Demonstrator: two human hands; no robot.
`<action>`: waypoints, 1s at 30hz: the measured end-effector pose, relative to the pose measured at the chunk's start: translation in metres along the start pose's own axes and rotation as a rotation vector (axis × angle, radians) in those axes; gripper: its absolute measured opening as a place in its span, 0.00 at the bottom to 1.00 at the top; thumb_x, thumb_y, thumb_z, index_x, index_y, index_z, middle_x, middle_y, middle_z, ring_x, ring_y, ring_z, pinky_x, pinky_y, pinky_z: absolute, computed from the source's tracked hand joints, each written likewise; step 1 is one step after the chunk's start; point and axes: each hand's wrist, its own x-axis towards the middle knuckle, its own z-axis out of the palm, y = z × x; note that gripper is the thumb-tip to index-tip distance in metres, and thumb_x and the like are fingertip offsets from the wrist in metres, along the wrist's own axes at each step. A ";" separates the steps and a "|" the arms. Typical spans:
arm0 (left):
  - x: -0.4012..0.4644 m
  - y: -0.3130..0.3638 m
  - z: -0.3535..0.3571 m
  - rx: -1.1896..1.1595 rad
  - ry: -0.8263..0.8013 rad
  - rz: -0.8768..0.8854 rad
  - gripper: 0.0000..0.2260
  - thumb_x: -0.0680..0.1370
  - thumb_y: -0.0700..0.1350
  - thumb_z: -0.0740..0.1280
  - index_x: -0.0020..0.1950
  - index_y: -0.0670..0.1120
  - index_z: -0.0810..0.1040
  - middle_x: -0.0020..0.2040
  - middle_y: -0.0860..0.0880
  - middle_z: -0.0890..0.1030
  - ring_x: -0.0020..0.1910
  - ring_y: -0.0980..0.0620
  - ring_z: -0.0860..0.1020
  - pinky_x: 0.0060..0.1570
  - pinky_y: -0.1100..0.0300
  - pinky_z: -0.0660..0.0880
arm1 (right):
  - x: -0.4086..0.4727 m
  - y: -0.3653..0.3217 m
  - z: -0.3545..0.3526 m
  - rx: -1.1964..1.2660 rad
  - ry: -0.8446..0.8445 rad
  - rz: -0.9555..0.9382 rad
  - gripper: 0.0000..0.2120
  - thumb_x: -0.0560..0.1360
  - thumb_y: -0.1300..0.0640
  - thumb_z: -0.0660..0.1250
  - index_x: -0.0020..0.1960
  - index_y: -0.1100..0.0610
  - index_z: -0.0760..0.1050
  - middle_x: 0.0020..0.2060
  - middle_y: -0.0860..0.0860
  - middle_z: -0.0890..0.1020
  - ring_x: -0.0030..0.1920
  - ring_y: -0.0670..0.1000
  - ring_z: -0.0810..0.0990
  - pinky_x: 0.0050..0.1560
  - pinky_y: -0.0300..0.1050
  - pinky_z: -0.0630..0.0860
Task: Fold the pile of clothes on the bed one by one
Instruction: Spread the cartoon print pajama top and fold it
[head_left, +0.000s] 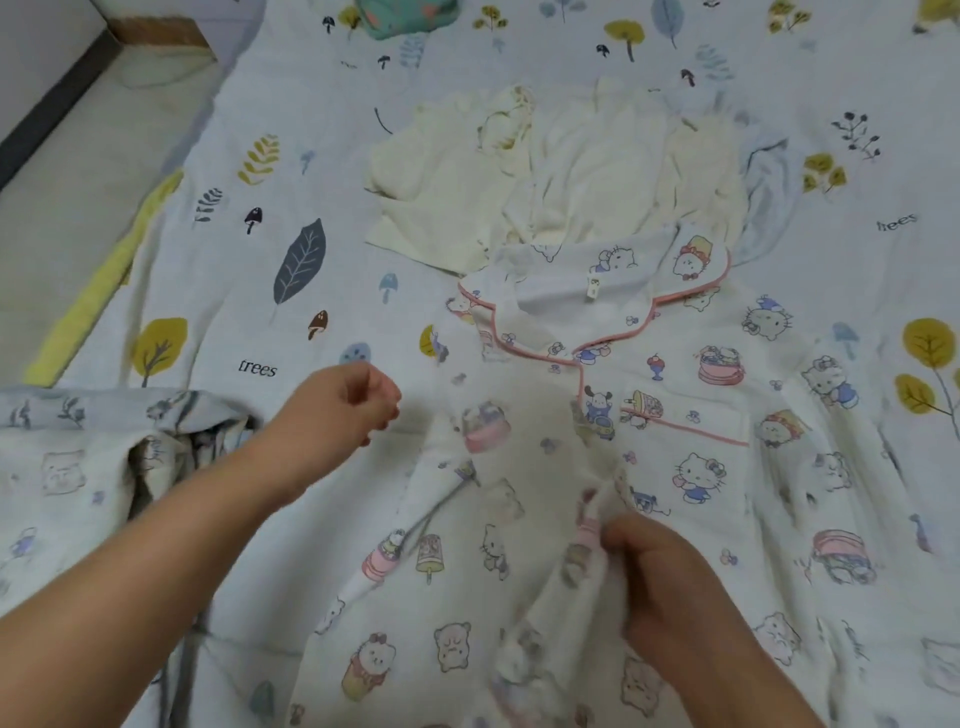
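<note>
the pajama top lies spread face-up on the bed, collar away. right hand pinches its front edge; left hand hovers loosely curled, holding nothing. likely light, soft, floppy cloth — best taken at shoulder and hem.

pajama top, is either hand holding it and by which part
The right hand pinches the pajama top at its front placket edge; the left hand holds nothing.

Home bedroom, bed under leaf-print sheet (mushrooms too), clothes spread across it
</note>
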 end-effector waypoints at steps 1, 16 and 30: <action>0.005 -0.012 0.008 0.107 -0.007 0.026 0.10 0.77 0.36 0.63 0.38 0.49 0.74 0.39 0.51 0.78 0.40 0.52 0.75 0.40 0.63 0.70 | 0.005 0.003 -0.016 -0.122 0.114 0.008 0.11 0.71 0.70 0.56 0.45 0.67 0.76 0.35 0.61 0.82 0.34 0.57 0.81 0.41 0.52 0.79; 0.092 -0.015 0.068 0.863 0.020 0.592 0.13 0.71 0.44 0.62 0.50 0.45 0.82 0.56 0.36 0.77 0.54 0.34 0.74 0.48 0.43 0.74 | 0.027 0.067 -0.009 -1.673 0.455 -0.411 0.38 0.45 0.58 0.81 0.53 0.59 0.72 0.52 0.60 0.69 0.48 0.58 0.72 0.32 0.51 0.76; 0.159 0.034 0.005 1.154 -0.010 0.201 0.20 0.73 0.61 0.64 0.46 0.43 0.78 0.50 0.41 0.76 0.55 0.39 0.73 0.50 0.52 0.69 | 0.008 -0.013 -0.088 -1.171 0.602 -0.393 0.13 0.72 0.60 0.67 0.57 0.53 0.76 0.48 0.51 0.74 0.51 0.54 0.74 0.50 0.45 0.68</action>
